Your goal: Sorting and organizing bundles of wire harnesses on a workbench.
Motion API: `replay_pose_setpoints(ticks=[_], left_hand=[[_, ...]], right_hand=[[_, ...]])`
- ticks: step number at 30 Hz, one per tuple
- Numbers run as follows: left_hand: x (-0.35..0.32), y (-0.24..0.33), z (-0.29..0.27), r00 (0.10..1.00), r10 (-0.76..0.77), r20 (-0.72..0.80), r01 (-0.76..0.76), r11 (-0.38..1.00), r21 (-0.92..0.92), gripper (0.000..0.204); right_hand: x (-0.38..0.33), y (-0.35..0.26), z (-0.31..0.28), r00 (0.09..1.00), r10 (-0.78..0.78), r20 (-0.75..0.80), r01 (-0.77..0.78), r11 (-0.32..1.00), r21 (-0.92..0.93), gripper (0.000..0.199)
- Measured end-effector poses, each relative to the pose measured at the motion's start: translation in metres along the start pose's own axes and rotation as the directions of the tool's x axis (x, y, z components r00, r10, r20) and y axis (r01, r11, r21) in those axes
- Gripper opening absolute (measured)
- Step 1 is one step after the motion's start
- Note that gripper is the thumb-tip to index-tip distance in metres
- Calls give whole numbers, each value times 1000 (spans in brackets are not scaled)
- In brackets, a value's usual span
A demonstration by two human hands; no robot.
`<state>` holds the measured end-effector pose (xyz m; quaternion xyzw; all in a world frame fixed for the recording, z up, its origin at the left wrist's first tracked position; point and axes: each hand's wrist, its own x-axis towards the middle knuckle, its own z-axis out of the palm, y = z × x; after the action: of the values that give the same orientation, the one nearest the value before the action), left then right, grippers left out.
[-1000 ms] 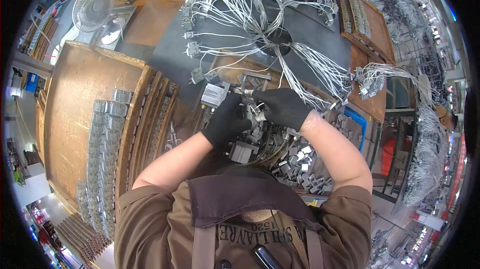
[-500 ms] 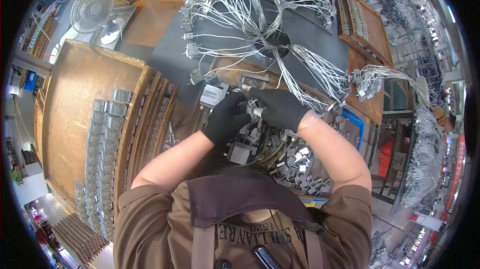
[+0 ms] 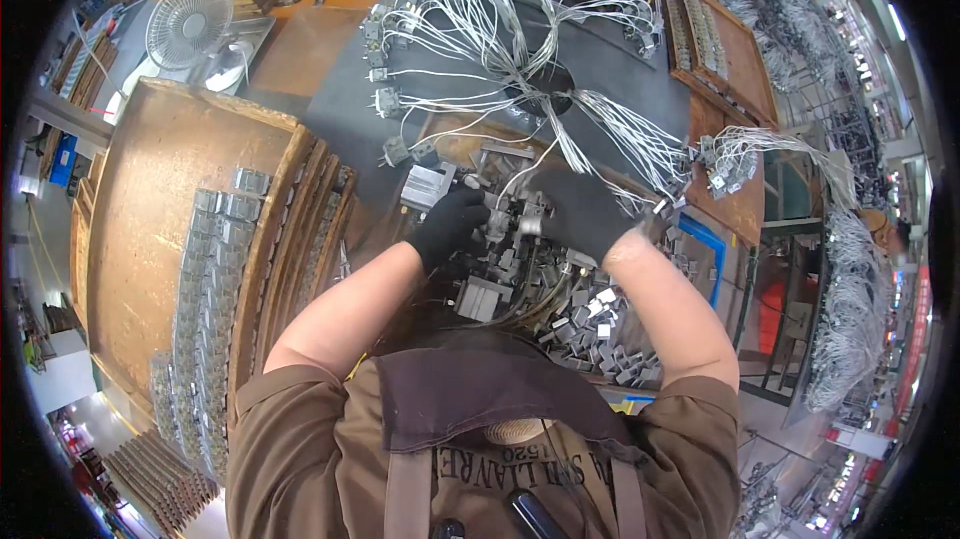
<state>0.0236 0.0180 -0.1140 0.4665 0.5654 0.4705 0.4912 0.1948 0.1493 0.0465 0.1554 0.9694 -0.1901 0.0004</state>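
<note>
Both my hands wear black gloves and work at a metal fixture with a silver cylindrical part, in front of my chest. My left hand is on the fixture's left side, its fingers curled together at a small metal piece; what they hold is hidden. My right hand reaches over the fixture's right side, its fingertips dark and blurred against the metal. A thin white cable comes down between the hands from the bundle behind. A silver boxy block stands just beyond my left hand.
A large bundle of white cables with metal ends spreads over the grey table. Wooden trays with rows of metal parts stand at left. Loose small metal blocks lie near right. A fan stands far left.
My right hand has drawn back to the right from the block side, uncovering the fixture's middle. A white cable now shows between the hands. My left hand has shifted slightly.
</note>
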Motion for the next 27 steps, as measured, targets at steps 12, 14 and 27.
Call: replay_pose_setpoints(ticks=[12, 14, 27], left_hand=[[-17, 64, 33, 984, 177, 38, -160, 753, 638, 28], [-16, 66, 31, 991, 120, 58, -128, 736, 664, 27], [-3, 46, 28, 992, -37, -122, 102, 803, 587, 47]], right_hand=[[-26, 9, 57, 993, -75, 94, 86, 989, -119, 36], [-20, 7, 64, 991, -61, 117, 66, 997, -41, 29], [-9, 8, 78, 974, 181, -134, -193, 978, -83, 36]])
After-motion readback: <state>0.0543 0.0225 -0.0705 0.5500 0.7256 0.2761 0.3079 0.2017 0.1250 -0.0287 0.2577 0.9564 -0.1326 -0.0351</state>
